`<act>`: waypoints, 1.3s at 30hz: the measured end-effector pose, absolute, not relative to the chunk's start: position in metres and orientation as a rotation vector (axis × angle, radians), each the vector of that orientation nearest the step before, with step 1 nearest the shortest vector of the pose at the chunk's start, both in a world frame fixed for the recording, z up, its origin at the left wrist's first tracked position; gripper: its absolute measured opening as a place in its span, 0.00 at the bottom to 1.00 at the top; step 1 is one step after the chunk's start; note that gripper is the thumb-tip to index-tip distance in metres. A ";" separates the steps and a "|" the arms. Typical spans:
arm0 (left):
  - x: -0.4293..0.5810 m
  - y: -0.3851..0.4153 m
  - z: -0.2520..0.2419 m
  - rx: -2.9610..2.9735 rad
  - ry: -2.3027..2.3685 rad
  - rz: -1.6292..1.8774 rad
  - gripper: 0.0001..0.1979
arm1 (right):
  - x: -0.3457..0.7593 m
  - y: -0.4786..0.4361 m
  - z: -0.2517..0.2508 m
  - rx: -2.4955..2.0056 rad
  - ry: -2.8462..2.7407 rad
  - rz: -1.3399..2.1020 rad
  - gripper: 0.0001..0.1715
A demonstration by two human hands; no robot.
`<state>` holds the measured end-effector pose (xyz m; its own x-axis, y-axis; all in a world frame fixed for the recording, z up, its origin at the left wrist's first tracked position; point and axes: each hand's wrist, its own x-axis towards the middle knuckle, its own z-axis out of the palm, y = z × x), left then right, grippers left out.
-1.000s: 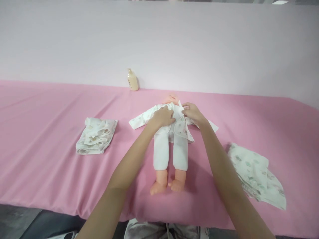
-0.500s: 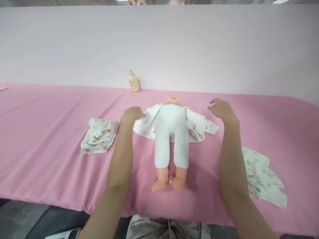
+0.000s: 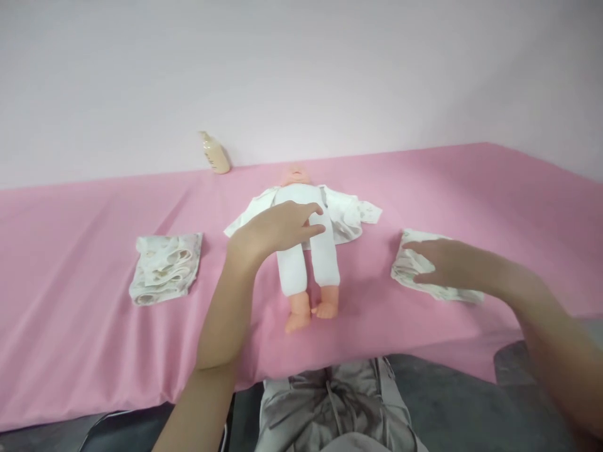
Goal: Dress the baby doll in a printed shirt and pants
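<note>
A baby doll [image 3: 326,263] with a white cloth body lies on its back, feet toward me. Beneath it a white baby shirt [image 3: 346,220] is spread, its patterned cuff out to the right. My left hand [image 3: 282,227] hovers over the doll's middle, fingers apart and holding nothing. On the right, my right hand [image 3: 436,260] is over a folded patterned white cloth garment [image 3: 405,271], thumb and fingers spread. Whether it touches the fabric I cannot tell. Part of that garment is hidden under the hand.
Another folded patterned cloth [image 3: 164,270] lies on the left of the pink-covered table [image 3: 85,339]. A pump bottle [image 3: 217,156] stands at the back against the pale wall [image 3: 330,75]. The table's front edge is just before my lap.
My view has turned to the right. My left hand has moved rightward from beside the shirt to above the doll. My right hand has come down and right to the folded garment.
</note>
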<state>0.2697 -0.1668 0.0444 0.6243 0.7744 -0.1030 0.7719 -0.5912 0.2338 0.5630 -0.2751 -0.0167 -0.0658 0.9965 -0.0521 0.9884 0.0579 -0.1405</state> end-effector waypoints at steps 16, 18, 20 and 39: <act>0.306 -0.232 0.032 2.188 0.263 0.541 0.27 | 0.466 -0.301 0.028 -1.255 -1.536 0.402 0.22; 0.301 -0.234 0.036 2.115 0.291 0.796 0.26 | 0.454 -0.304 0.046 -1.139 -1.579 0.475 0.23; 0.292 -0.235 0.042 2.099 0.352 1.008 0.24 | 0.445 -0.307 0.060 -1.051 -1.645 0.560 0.22; 0.240 -0.189 0.064 2.163 0.720 1.501 0.13 | 0.393 -0.220 0.060 -0.930 -1.613 0.423 0.17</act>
<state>0.2396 -0.1889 0.0638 0.2872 0.6211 0.7293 0.1805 -0.7828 0.5956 0.3930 -0.2202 0.0600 -0.0163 0.7572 0.6530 0.3389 0.6186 -0.7089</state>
